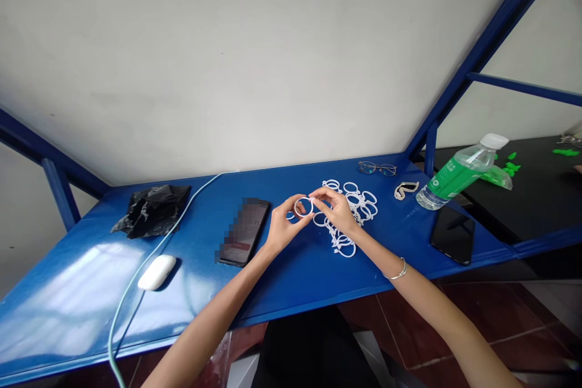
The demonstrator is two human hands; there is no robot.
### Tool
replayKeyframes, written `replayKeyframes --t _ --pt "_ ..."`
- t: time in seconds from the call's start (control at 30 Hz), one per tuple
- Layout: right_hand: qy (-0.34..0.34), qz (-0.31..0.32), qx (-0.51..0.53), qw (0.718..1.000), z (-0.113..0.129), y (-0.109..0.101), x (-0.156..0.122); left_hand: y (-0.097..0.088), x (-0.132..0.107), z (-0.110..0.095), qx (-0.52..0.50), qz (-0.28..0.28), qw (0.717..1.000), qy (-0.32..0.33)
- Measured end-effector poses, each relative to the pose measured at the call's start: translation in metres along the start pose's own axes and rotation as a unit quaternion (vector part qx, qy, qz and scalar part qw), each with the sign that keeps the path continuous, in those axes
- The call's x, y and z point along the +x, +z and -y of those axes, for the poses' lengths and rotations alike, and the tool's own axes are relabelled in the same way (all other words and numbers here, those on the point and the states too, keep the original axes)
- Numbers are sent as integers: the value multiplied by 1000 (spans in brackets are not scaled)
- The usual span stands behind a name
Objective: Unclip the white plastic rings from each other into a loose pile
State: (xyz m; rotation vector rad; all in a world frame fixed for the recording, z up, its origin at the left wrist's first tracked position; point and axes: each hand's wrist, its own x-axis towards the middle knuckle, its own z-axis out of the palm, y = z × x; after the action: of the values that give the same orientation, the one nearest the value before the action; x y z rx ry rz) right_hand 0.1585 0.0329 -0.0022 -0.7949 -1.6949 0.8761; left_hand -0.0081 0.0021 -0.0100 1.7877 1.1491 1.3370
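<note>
White, thin and seemingly plastic, a ring (295, 207) is held by the curled left hand (284, 223) and the right hand (335, 207), pinched at its edge, above the blue table (291, 291). Lightness and springiness are expected; the rim is best gripped gently. Similar rings (361, 204) are heaped around the right hand; eyeglasses (382, 169) are set beyond.

A blue tabletop (291, 285) bears a heap of white rings (361, 203); left of the heap, a smartphone (245, 233), earbud case (157, 273), cable (182, 214) and black plastic bag (152, 211); right of it, eyeglasses (377, 167), a whitish object (400, 193), water bottle (461, 173) and second smartphone (453, 235)
</note>
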Motion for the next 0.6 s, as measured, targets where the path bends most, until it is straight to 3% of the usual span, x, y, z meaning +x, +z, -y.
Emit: replayKeyframes --t 0.6 --pt "-14 6 0 1000 -1 -1 -1 0 -1 -1 39 -15 998 54"
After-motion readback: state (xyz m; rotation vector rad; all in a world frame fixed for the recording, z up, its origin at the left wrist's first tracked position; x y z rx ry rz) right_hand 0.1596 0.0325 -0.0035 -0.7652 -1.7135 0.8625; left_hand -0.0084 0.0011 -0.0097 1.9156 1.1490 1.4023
